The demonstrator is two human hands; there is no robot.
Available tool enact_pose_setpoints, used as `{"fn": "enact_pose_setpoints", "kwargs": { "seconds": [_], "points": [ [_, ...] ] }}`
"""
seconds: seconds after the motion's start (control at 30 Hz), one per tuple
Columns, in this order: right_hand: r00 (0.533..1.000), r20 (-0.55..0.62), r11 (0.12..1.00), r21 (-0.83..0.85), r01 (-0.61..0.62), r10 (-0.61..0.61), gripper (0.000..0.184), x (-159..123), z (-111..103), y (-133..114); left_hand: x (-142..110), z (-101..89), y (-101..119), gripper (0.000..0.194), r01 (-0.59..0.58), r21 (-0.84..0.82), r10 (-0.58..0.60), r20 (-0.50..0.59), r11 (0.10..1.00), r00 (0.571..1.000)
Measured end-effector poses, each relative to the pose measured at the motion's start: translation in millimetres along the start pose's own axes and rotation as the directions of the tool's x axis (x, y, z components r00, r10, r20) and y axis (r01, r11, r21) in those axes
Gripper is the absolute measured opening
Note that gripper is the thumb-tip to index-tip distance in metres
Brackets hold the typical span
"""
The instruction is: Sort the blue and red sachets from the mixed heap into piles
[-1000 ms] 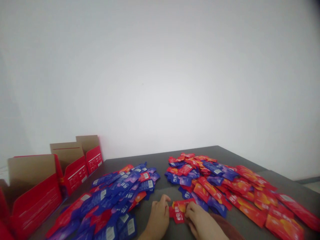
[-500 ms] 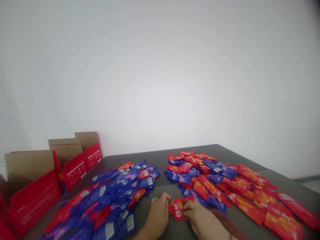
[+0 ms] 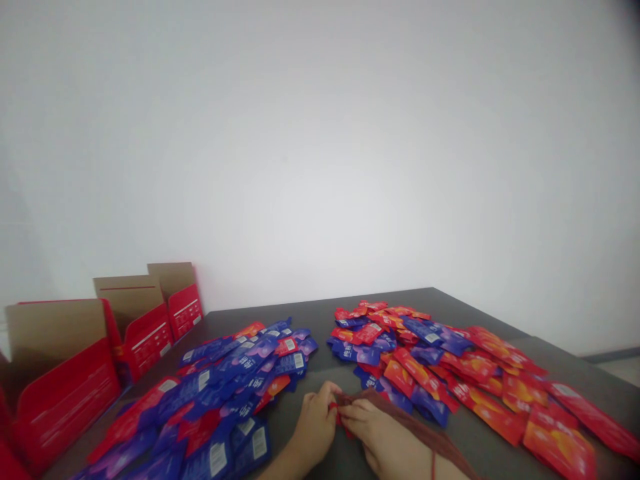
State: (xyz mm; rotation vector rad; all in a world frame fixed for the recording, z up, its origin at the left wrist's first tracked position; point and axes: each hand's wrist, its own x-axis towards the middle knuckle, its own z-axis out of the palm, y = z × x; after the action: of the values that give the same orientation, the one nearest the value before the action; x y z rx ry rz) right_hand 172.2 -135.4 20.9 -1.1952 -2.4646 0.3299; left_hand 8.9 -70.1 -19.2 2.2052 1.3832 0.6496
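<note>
My left hand [image 3: 316,425] is closed in a pinch, with a bit of a red sachet [image 3: 339,419] showing at its fingertips. My right hand [image 3: 367,430] meets it from the right, fingers bent over the same sachet and covering most of it. A thin red band circles the right wrist. Behind the right hand stretches a brown, cloth-like thing [image 3: 407,420], reaching to the left fingertips; what it is I cannot tell. Left of the hands lies a pile of mostly blue sachets [image 3: 245,363]. To their right spreads a pile of mostly red-orange sachets [image 3: 480,367] with blue ones among them.
Several red cardboard boxes [image 3: 67,400] with raised brown flaps stand in a row along the left side. The dark tabletop [image 3: 320,310] runs back to a plain white wall [image 3: 320,167].
My right hand has slid left until it nearly touches my left, hiding the sachet whose printed front showed before. The brown thing has moved left with it. My left hand has barely moved.
</note>
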Motion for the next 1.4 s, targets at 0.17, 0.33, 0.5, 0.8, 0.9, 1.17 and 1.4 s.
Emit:
{"fn": "enact_pose_setpoints", "kwargs": {
  "seconds": [0.17,0.33,0.5,0.8,0.9,1.17,1.4],
  "points": [
    [0.984,-0.092,0.977,-0.140,-0.162,0.150,0.045,-14,19,25,4,-9.6,-8,0.039,0.011,0.022,-0.010,-0.030,1.000,0.999],
    [0.893,-0.288,0.926,-0.052,-0.375,0.346,0.038,-23,7,48,10,-39.7,-10,0.030,-0.093,0.020,0.095,-0.268,0.995,0.959],
    [0.810,-0.525,0.962,0.076,-0.262,0.262,0.025,-20,-28,47,3,-44.8,-6,0.028,-0.406,0.149,0.413,-0.020,0.902,0.911],
    [0.975,-0.092,0.954,-0.207,-0.218,0.203,0.055,-16,19,29,-6,-42.3,-2,0.027,-0.447,0.017,0.438,0.173,0.894,0.882],
    [0.955,-0.152,0.903,-0.316,-0.291,0.254,0.060,-10,30,30,-3,-32.2,-4,0.025,-0.248,-0.011,0.248,0.085,0.969,0.965],
    [0.992,-0.091,0.957,-0.268,-0.107,0.086,0.045,15,33,19,11,-16.4,-12,0.031,-0.115,-0.138,0.134,0.136,0.984,0.982],
    [0.967,-0.142,0.892,-0.374,-0.252,0.213,0.061,0,34,26,16,-14.6,-16,0.036,-0.055,-0.143,0.078,0.159,0.988,0.984]
  ]
}}
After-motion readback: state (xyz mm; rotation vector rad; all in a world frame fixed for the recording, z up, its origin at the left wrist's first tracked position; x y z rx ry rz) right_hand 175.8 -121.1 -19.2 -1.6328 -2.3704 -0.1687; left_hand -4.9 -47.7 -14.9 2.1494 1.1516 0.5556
